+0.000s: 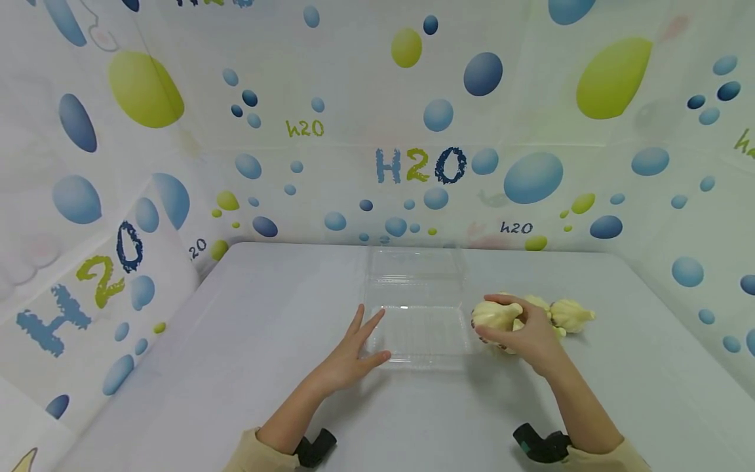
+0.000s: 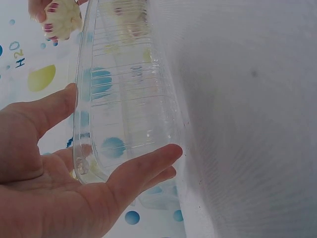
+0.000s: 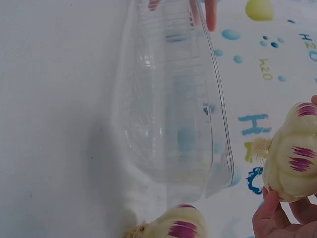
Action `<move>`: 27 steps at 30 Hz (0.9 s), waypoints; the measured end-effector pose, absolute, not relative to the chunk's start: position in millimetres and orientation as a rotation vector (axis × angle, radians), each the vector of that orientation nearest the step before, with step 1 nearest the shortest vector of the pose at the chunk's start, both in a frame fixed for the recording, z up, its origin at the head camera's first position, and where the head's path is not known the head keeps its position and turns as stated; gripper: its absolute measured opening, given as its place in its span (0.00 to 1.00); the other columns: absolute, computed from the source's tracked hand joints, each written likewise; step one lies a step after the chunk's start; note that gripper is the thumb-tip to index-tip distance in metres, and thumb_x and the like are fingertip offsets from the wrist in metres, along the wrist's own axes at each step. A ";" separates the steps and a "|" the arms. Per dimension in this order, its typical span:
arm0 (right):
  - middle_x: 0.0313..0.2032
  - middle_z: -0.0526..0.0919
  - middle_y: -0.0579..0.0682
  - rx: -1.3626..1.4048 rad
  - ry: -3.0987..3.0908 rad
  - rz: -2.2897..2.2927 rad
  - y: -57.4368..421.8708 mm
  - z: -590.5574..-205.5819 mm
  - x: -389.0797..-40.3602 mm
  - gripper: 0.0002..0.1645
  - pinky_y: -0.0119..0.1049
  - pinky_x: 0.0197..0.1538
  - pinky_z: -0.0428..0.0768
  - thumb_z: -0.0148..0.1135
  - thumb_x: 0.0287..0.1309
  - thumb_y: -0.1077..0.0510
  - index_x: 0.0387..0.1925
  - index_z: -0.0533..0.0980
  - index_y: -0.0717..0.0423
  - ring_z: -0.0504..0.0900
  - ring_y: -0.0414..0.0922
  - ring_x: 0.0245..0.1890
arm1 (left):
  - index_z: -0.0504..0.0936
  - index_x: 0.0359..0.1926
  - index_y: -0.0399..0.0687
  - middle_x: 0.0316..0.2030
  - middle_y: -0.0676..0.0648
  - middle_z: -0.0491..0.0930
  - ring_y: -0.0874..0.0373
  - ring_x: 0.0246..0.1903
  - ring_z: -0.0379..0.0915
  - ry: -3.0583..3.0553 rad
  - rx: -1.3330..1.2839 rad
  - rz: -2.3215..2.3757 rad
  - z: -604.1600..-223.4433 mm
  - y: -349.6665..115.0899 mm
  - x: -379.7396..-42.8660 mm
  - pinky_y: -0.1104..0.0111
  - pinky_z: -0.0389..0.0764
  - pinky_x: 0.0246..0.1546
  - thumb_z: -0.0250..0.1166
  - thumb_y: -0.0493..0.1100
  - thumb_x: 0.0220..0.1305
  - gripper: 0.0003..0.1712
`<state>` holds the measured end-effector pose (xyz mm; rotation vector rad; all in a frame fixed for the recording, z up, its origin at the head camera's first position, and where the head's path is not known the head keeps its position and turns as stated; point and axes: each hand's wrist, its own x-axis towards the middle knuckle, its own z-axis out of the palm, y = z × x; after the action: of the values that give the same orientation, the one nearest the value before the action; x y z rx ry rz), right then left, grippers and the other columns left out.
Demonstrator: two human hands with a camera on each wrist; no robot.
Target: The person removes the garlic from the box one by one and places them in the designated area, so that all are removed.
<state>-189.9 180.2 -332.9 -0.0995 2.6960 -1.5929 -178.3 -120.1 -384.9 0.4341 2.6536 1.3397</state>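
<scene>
In the head view my right hand holds a pale garlic bulb between thumb and fingers, lifted beside a clear plastic box. The right wrist view shows purple streaks on this garlic bulb and its stringy root end. My left hand is at the box's left side with fingers spread and mostly straight. In the left wrist view its thumb and fingers lie along the end of the plastic box. The box stands open, its lid folded back away from me.
Several more garlic bulbs lie on the white table to the right, partly behind the right hand. Another bulb sits by the box's near end in the right wrist view. A patterned sheet hangs behind the table.
</scene>
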 end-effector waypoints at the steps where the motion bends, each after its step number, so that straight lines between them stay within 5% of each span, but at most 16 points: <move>1: 0.54 0.69 0.57 -0.099 2.693 -1.599 182.4 -332.8 -189.9 0.37 0.34 0.37 0.74 0.72 0.44 0.49 0.57 0.71 0.54 0.67 0.51 0.46 | 0.51 0.70 0.55 0.70 0.37 0.31 0.34 0.66 0.37 2.652 0.433 1.340 -384.8 -120.1 -178.3 0.35 0.52 0.53 0.61 0.48 0.61 0.41; 18: 0.58 0.66 0.59 -0.087 2.807 -1.567 221.3 -328.6 -186.2 0.40 0.26 0.40 0.70 0.68 0.48 0.47 0.59 0.67 0.60 0.65 0.53 0.54 | 0.51 0.70 0.56 0.70 0.38 0.31 0.34 0.66 0.37 2.643 0.430 1.340 -384.6 -120.7 -178.1 0.36 0.52 0.54 0.61 0.48 0.61 0.41; 27: 0.58 0.66 0.58 -0.019 2.859 -1.595 238.3 -329.9 -184.0 0.39 0.20 0.36 0.71 0.68 0.49 0.48 0.60 0.66 0.61 0.66 0.42 0.47 | 0.51 0.71 0.57 0.70 0.38 0.31 0.34 0.66 0.37 2.642 0.433 1.333 -384.3 -120.9 -177.8 0.36 0.53 0.54 0.61 0.49 0.61 0.41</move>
<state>-184.0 238.3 -329.9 -0.0191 2.8591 -1.5954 -177.8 -120.9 -384.3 0.4327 2.6420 1.3331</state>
